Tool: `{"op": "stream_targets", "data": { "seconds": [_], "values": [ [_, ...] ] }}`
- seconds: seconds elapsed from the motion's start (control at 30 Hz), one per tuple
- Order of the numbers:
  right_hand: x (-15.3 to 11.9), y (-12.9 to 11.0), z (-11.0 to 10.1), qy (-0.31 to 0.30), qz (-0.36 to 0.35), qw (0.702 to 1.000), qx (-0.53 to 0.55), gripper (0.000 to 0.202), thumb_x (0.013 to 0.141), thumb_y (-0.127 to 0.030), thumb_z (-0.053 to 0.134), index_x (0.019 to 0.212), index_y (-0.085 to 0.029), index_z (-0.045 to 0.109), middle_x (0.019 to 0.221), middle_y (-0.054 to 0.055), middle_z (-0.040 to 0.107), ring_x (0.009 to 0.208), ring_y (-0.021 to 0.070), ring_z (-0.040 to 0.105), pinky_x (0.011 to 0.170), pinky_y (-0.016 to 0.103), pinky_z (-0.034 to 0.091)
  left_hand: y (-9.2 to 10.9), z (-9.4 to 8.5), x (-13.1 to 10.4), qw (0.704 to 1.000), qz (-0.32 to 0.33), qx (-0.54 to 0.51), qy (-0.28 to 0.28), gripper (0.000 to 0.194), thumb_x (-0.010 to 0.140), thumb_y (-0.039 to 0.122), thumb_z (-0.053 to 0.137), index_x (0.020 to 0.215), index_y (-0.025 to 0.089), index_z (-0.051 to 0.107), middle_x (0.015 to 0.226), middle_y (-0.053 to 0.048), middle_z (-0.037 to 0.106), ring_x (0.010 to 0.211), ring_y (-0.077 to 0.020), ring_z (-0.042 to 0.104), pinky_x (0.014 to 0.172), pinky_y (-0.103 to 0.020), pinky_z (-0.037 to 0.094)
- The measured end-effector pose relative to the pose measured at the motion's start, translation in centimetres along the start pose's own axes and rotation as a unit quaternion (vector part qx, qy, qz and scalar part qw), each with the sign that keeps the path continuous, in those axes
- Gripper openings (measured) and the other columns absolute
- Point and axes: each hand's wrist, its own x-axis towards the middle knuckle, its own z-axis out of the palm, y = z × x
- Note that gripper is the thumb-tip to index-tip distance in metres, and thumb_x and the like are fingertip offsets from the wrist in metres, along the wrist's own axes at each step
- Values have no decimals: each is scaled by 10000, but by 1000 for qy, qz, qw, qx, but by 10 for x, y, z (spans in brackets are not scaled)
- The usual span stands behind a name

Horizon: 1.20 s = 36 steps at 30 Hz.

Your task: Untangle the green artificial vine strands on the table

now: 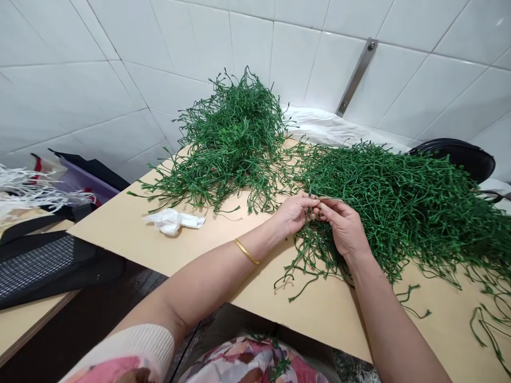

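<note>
My left hand (294, 214) and my right hand (344, 226) meet at the near left edge of a large heap of green knotted cords (383, 197). Both have their fingertips pinched on a thin green cord, touching or nearly touching each other. More green cords (315, 252) hang and lie just below my hands on the tan board (255, 276). Behind and to the left rises a second pile of green cords (243, 122). The ends of the pinched cord are hard to tell from the heap.
A crumpled white tissue (172, 221) lies on the board's left part. At far left are white cords (35, 189) and a black mesh item (40, 266). A black round object (455, 157) and white plastic (327, 125) sit behind the heaps, near the tiled wall (191, 42).
</note>
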Motion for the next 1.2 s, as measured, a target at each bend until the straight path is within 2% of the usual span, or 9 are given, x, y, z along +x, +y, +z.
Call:
{"op": "stream_targets", "data": {
  "seconds": [0.17, 0.37, 0.5, 0.67, 0.73, 0.87, 1.03, 1.2],
  "values": [
    [0, 0, 1, 64, 0, 997, -50, 275, 617, -372, 705, 775, -157, 638, 703, 0, 613, 619, 107, 543, 606, 256, 441, -2, -3, 2, 1000, 0, 11, 6, 147, 672, -16, 545, 671, 122, 492, 534, 24, 521, 435, -37, 493, 438, -137, 399],
    [-2, -2, 0, -24, -11, 992, -124, 327, 726, -473, 581, 779, -157, 648, 822, 37, 636, 702, 126, 555, 621, 251, 435, -2, -5, 4, 1000, -5, 13, -16, 95, 703, 24, 550, 705, 115, 521, 551, 18, 536, 435, -37, 496, 444, -139, 413],
    [-3, -3, 1, -69, -15, 986, -149, 342, 776, -462, 527, 691, -147, 630, 717, 26, 604, 679, 115, 512, 652, 251, 414, -3, -5, 5, 999, 1, 24, -31, 92, 700, 24, 543, 715, 113, 524, 537, 10, 543, 429, -50, 512, 425, -142, 406],
    [-3, -6, 3, -79, 22, 995, -55, 268, 744, -414, 586, 708, -152, 627, 649, -9, 562, 618, 87, 484, 612, 227, 407, -3, -6, 5, 999, 7, 36, -37, 106, 697, 1, 515, 711, 105, 530, 531, -3, 562, 435, -59, 532, 430, -143, 425],
    [-2, -8, 3, -56, 47, 997, -1, 230, 685, -377, 651, 773, -164, 637, 632, -24, 559, 596, 84, 494, 598, 228, 418, -4, -6, 5, 998, 8, 41, -49, 101, 698, 4, 518, 703, 104, 533, 531, -6, 567, 440, -62, 540, 436, -146, 432],
    [-1, -10, 2, -11, 91, 992, 81, 292, 560, -292, 737, 809, -175, 639, 657, -28, 580, 564, 78, 503, 587, 239, 448, -6, -5, 3, 997, 4, 44, -65, 110, 697, 3, 518, 674, 111, 515, 534, -10, 580, 453, -70, 557, 454, -156, 446],
    [0, -8, -1, -29, 99, 991, 91, 183, 629, -321, 686, 718, -171, 631, 601, -26, 534, 543, 81, 477, 553, 240, 443, -7, -4, 1, 995, 12, 55, -84, 94, 686, 27, 564, 677, 107, 514, 563, -26, 609, 471, -79, 578, 489, -170, 462],
    [0, -9, -2, -53, 99, 990, 80, 196, 660, -357, 662, 674, -173, 597, 576, -33, 501, 549, 85, 467, 558, 242, 437, -6, -2, -1, 993, 34, 73, -91, 110, 661, 49, 603, 680, 108, 511, 570, -25, 616, 491, -91, 594, 514, -188, 472]
  ]
}}
